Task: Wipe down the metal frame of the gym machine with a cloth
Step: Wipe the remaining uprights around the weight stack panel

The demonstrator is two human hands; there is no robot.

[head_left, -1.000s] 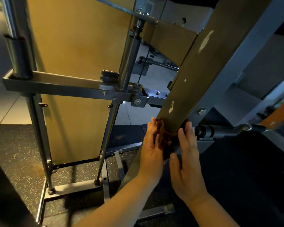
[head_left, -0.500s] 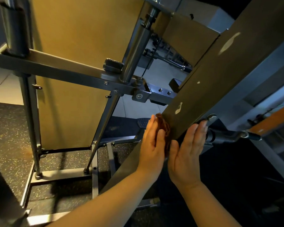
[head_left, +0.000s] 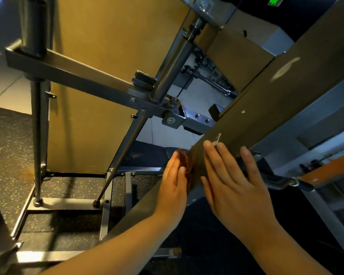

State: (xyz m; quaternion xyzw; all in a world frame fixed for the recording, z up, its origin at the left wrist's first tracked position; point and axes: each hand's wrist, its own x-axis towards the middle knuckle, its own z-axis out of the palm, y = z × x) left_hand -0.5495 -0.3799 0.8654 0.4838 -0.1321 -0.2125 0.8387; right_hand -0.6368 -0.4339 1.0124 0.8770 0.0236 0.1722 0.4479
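A wide slanted metal beam [head_left: 266, 104] of the gym machine runs from lower left to upper right, with chipped paint spots. My left hand [head_left: 174, 182] presses a small brown cloth [head_left: 186, 162] flat against the beam's left edge, fingers straight. My right hand [head_left: 229, 176] lies flat with straight fingers on the beam's front face, just right of the cloth. Most of the cloth is hidden between my left palm and the beam.
A horizontal steel crossbar [head_left: 83, 76] and chrome guide rods [head_left: 173, 64] stand to the left before a tan panel [head_left: 107, 46]. A black pull-pin handle [head_left: 286, 181] juts out right of my right hand. Base rails [head_left: 68, 203] lie on speckled rubber floor.
My right hand has slid up onto the beam's front face. My left hand with the cloth stays at the beam's left edge. The view has tilted and moved closer.
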